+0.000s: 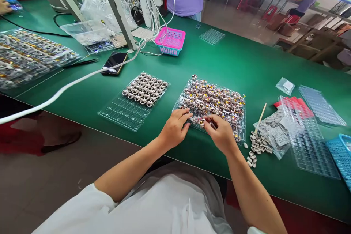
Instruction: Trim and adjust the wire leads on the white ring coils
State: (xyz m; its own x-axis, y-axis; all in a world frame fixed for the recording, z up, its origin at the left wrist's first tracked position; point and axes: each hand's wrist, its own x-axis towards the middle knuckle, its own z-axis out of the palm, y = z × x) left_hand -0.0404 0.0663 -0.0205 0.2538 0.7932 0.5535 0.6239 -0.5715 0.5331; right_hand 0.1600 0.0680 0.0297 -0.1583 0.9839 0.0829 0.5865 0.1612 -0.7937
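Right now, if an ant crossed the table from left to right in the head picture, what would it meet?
Far-left filled tray, partly filled clear tray, crowded clear tray, loose whitish pieces, small clear bag, blue basket.

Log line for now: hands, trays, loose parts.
left hand: at crowded tray, near edge; right hand: at small piece, grip unclear; tray's left: part-filled tray; tray's right: loose pale pieces

Clear tray (179, 100) flat on green table (255, 76), crowded with whitish pieces (212, 97) (some yellow-flecked).

Left hand (173, 128) and right hand (222, 134) overhang a tray (178, 103).
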